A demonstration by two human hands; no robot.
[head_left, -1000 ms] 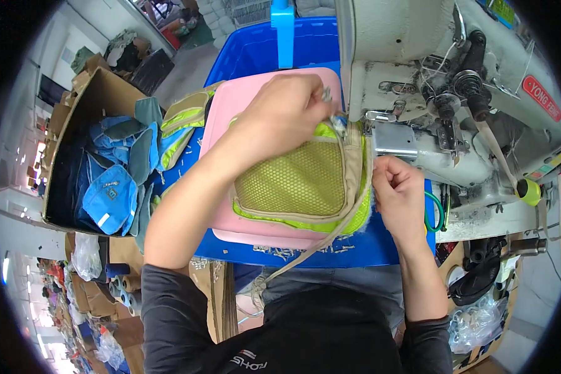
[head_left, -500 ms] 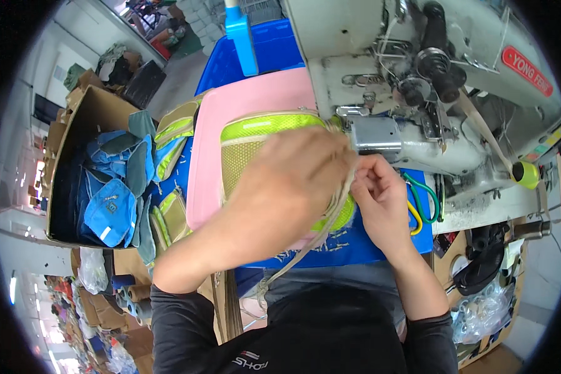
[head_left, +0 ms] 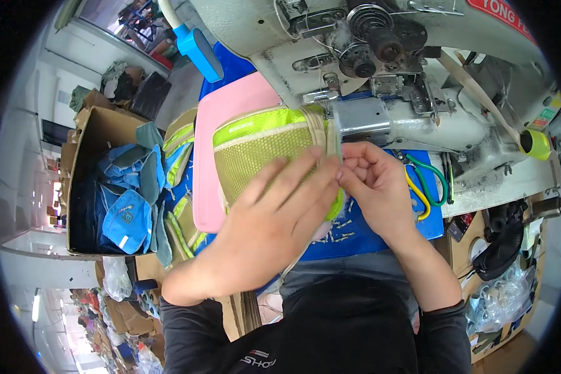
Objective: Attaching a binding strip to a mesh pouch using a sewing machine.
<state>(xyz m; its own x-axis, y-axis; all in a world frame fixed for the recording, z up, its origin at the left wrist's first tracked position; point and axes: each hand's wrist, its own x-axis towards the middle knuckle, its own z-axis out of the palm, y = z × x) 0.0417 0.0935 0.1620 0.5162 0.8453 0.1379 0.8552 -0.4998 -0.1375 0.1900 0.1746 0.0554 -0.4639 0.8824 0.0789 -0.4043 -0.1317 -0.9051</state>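
- Lime-green and olive mesh piece (head_left: 262, 149): lies on our pink board (head_left: 207, 193), right edge beside the sewing machine (head_left: 368, 121).
- Our left hand (head_left: 271, 221): spread wide, palm down, over the piece.
- Our right hand (head_left: 380, 184): fingertips narrowed at its right edge; we cannot tell whether they grip.
- Scissors (head_left: 441, 181): right of our right hand.

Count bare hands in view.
2: the left hand is spread over the lime-green mesh piece; the right hand is curled at that piece's right edge. No others show, and none seems hidden.
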